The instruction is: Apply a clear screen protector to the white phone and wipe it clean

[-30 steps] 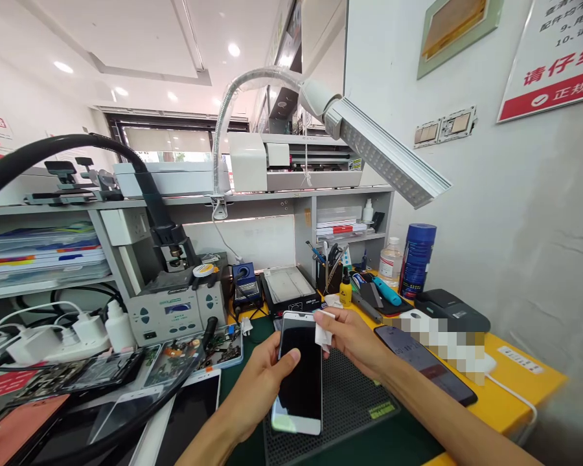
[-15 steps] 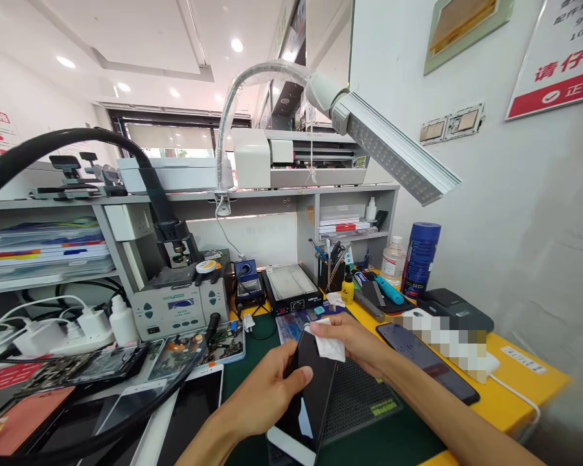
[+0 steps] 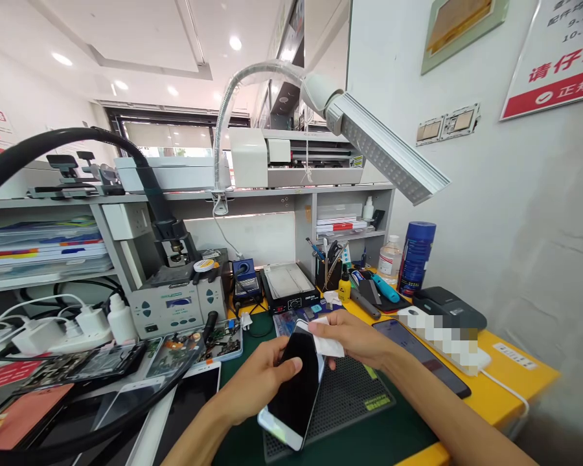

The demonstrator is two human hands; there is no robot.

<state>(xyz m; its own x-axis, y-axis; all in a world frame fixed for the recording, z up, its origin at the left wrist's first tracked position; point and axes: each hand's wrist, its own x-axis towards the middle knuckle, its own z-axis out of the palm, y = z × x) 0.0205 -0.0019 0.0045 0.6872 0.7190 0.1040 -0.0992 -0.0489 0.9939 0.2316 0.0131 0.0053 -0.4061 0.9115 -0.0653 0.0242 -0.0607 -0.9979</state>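
Observation:
A smartphone [image 3: 298, 391] with a dark screen and a white lower edge is tilted in the grip of my left hand [image 3: 260, 382], the thumb lying across the glass. My right hand [image 3: 357, 340] pinches a white tissue [image 3: 329, 344] against the phone's upper right corner; some of its fingertips are behind the phone. Below them lies a black perforated mat [image 3: 347, 398] on the green work surface [image 3: 393, 440].
Left are a rework station [image 3: 179, 309], a tray of small parts [image 3: 226, 340] and several phones. A black cable crosses the lower left. To the right lie another phone [image 3: 422, 356] and a power strip [image 3: 440, 333]. A lamp [image 3: 393, 149] hangs overhead.
The phone has swung slightly, its lower end moving left and up. Both hands stay on it, and the tissue remains at its top right corner. The camera view has shifted slightly.

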